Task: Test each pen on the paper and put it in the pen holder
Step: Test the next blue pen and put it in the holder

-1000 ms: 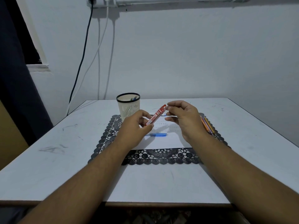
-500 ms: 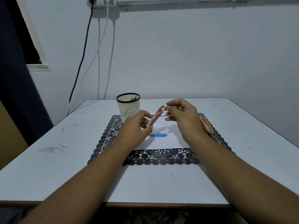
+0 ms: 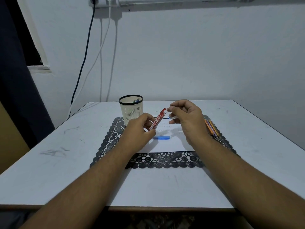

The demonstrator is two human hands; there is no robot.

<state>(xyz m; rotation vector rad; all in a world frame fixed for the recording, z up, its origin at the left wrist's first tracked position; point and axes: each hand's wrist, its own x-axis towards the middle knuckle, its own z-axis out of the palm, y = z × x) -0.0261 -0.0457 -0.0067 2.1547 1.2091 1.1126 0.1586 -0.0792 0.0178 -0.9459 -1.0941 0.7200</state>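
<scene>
Held red pen [image 3: 157, 120] in left hand [image 3: 140, 129] above paper [image 3: 166, 142]; right hand [image 3: 184, 118] pinched its top end. Judged uncapping underway; next, tip to paper, near pen holder [image 3: 131, 108].

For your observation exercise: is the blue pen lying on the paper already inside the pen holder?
No. The blue pen lies flat on the white paper, apart from the pen holder standing at the mat's far left corner.

A scuffed white square table [image 3: 66, 162] stands against a plain pale wall [image 3: 198, 55]; black and white cables [image 3: 99, 55] hang down beside a dark curtain [image 3: 14, 88].
</scene>
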